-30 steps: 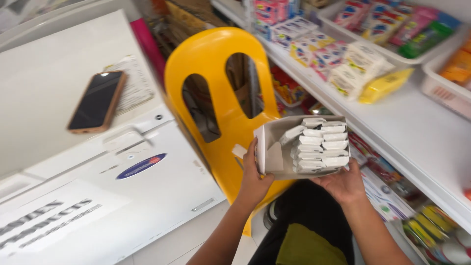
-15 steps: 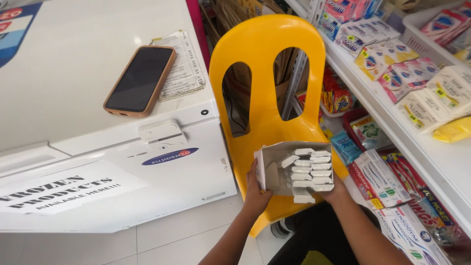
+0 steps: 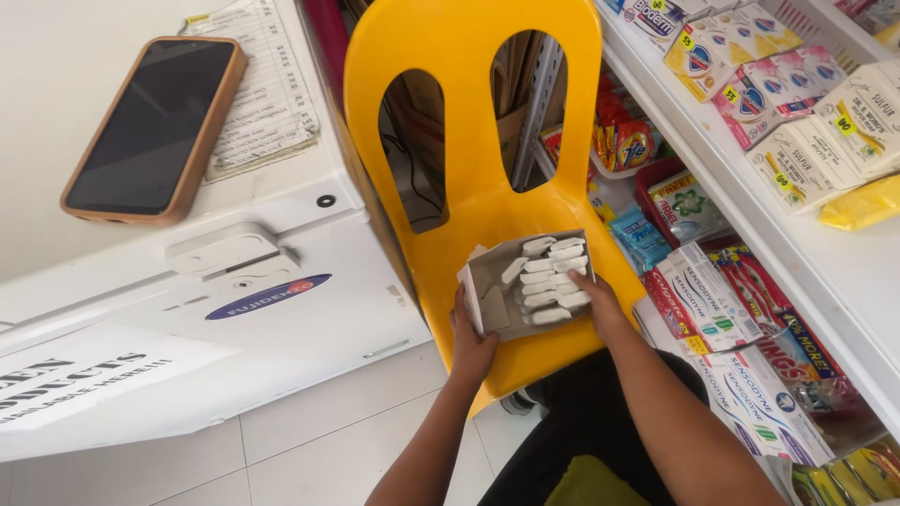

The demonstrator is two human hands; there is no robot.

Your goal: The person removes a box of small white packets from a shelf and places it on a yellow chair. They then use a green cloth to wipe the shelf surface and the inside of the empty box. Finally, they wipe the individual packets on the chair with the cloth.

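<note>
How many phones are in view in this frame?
1. The phone, dark-screened in a tan case, lies on the white chest freezer lid, partly overlapping a printed paper sheet. Others may lie outside the frame.

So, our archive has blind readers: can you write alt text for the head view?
Two hands, left hand and right hand, hold an open grey carton of small white boxes over the seat of a yellow plastic chair. A phone lies on a white chest freezer to the left; stocked shop shelves stand right.
</note>
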